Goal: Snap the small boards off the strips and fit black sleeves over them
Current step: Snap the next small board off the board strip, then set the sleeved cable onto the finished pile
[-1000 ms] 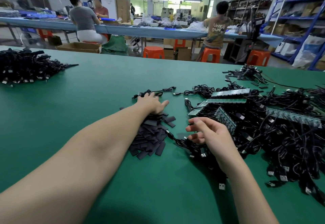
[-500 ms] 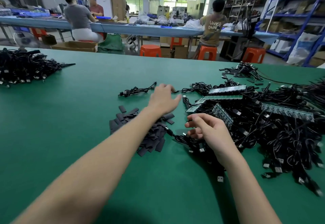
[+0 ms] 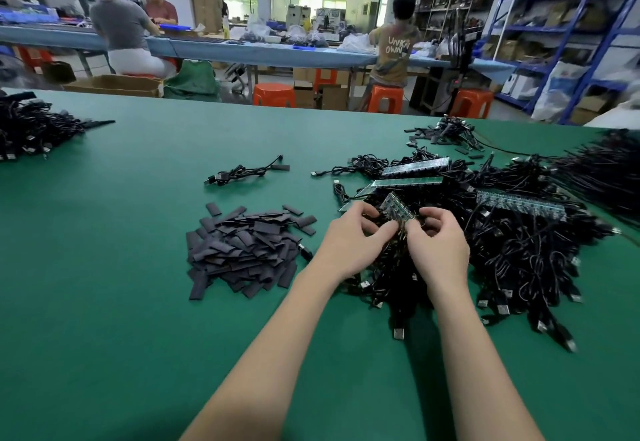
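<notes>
While both hands [image 3: 398, 239] pinch one board strip [image 3: 396, 210]: green table [image 3: 121, 302], sleeve heap [image 3: 246, 250], blue shelving [image 3: 568, 25] behind.

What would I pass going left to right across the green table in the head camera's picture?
Tangle of black cables at the far left edge → pile of black sleeves → left hand → right hand, both gripping a board strip → big heap of cables.
</notes>
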`<state>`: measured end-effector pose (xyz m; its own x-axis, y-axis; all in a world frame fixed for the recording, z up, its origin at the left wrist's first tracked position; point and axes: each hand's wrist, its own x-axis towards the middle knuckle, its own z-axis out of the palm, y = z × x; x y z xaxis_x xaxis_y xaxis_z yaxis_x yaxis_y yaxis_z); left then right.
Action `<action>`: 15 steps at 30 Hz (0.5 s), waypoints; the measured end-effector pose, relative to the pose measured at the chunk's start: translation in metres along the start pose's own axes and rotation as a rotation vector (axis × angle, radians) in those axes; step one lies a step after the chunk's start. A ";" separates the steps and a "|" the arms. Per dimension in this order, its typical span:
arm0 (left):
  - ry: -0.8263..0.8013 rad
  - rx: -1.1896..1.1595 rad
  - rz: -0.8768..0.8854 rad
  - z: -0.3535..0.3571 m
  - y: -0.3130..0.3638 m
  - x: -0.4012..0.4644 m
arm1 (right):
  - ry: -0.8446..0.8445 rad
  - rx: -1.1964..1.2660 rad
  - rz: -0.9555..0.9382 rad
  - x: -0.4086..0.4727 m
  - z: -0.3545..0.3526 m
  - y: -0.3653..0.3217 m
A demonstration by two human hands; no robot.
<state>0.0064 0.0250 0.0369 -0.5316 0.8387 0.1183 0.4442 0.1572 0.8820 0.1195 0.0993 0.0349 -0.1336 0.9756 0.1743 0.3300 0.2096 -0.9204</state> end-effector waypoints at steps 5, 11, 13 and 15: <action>-0.037 -0.004 -0.040 -0.006 -0.002 -0.001 | -0.181 -0.101 0.040 0.005 0.001 0.005; 0.048 0.195 -0.007 -0.028 -0.004 0.000 | -0.170 0.110 0.016 0.004 -0.001 0.002; 0.172 0.196 0.053 -0.031 -0.002 0.000 | -0.189 0.212 -0.032 0.005 -0.003 -0.002; 0.301 0.158 0.172 -0.034 0.004 -0.001 | -0.252 0.338 -0.057 0.004 -0.005 -0.010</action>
<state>-0.0157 0.0074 0.0562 -0.6173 0.6725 0.4084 0.6388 0.1253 0.7591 0.1208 0.1019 0.0465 -0.3807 0.9078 0.1763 -0.0041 0.1890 -0.9820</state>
